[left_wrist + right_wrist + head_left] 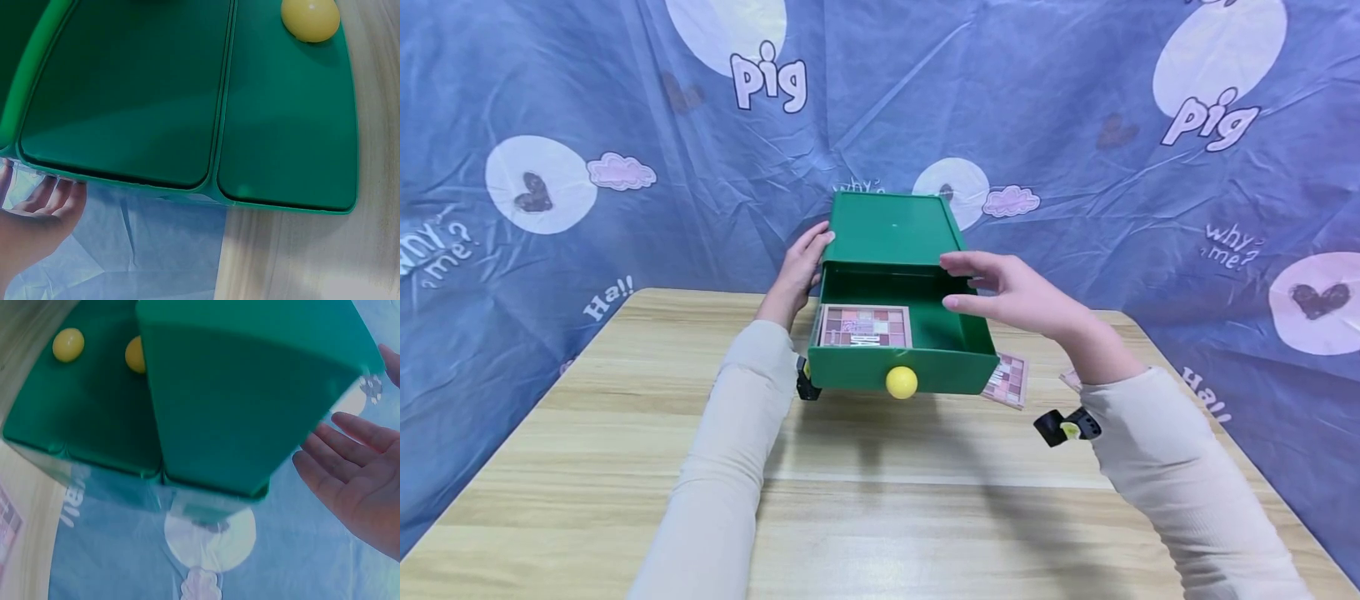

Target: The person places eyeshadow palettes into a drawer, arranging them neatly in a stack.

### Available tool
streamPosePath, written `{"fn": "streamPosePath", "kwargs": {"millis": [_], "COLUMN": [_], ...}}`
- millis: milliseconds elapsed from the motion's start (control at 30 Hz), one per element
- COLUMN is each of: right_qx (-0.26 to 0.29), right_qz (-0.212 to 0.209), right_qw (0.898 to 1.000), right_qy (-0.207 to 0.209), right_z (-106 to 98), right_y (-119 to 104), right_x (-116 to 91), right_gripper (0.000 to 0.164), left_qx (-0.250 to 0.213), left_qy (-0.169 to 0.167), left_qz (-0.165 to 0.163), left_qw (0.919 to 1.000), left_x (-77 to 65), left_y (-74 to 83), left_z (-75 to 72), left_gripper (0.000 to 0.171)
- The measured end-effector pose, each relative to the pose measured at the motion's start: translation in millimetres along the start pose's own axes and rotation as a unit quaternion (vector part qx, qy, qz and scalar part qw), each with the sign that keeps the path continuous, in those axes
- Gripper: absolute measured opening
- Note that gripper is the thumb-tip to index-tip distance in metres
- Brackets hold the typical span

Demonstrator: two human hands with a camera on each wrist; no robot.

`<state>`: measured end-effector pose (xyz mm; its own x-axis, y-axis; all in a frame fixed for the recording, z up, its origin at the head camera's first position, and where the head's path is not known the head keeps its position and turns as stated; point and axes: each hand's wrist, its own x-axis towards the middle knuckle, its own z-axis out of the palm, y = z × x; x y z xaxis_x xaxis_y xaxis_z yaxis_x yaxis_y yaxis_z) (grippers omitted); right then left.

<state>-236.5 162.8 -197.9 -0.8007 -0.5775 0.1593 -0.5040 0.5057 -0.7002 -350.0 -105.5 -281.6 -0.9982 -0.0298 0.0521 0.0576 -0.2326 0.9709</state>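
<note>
A green drawer cabinet (891, 225) stands at the back of the table, its top drawer (850, 369) pulled out towards me. That drawer has a round yellow knob (901, 382). An eyeshadow palette (868, 325) lies in the drawer's left part. My left hand (801, 267) rests against the cabinet's left side, fingers extended along it; the left wrist view shows the fingertips right at the green edge. My right hand (1018, 292) is held over the drawer's right side, fingers spread and holding nothing. In the right wrist view its fingertips are beside the drawer.
Another palette (1009, 382) lies on the wooden table (880, 533), right of the drawer. Part of one more pink item (1070, 380) shows behind my right wrist. Lower drawers carry yellow knobs (68, 345). A blue printed cloth (880, 100) hangs behind the table.
</note>
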Motion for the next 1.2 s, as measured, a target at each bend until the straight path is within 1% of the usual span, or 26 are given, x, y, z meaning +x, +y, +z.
{"fn": "streamPosePath", "kwargs": {"millis": [200,333,467,667,867,1100,1200], "right_qx": [0.026,0.035,0.049,0.076,0.081,0.104,0.117], "right_qz": [0.023,0.042,0.055,0.082,0.105,0.146,0.155], "right_qw": [0.999,0.996,0.993,0.987,0.983,0.977,0.975], "right_qy": [0.04,0.071,0.094,0.119,0.13,0.114,0.108], "right_z": [-11,-16,-17,-13,-5,3,6], "right_y": [12,25,42,66,86,109,120], "right_x": [-13,-21,-27,-33,-37,-43,-46], "right_gripper": [0.054,0.051,0.049,0.051,0.054,0.06,0.064], "left_qx": [0.001,0.001,0.0,0.003,0.006,0.008,0.007], "left_qy": [-0.001,-0.003,-0.004,-0.004,-0.002,-0.003,-0.004], "left_qz": [0.001,0.002,0.004,0.005,0.004,0.001,0.001], "left_qw": [1.0,1.0,1.0,1.0,1.0,1.0,1.0], "left_x": [-0.4,0.3,1.7,1.9,1.0,0.6,0.5], "left_y": [0.0,-0.2,-1.4,-1.9,-0.9,-0.3,-0.4], "left_z": [-0.4,-0.7,0.1,1.6,1.3,0.0,-0.8], "left_gripper": [0.047,0.047,0.047,0.047,0.047,0.048,0.048]}}
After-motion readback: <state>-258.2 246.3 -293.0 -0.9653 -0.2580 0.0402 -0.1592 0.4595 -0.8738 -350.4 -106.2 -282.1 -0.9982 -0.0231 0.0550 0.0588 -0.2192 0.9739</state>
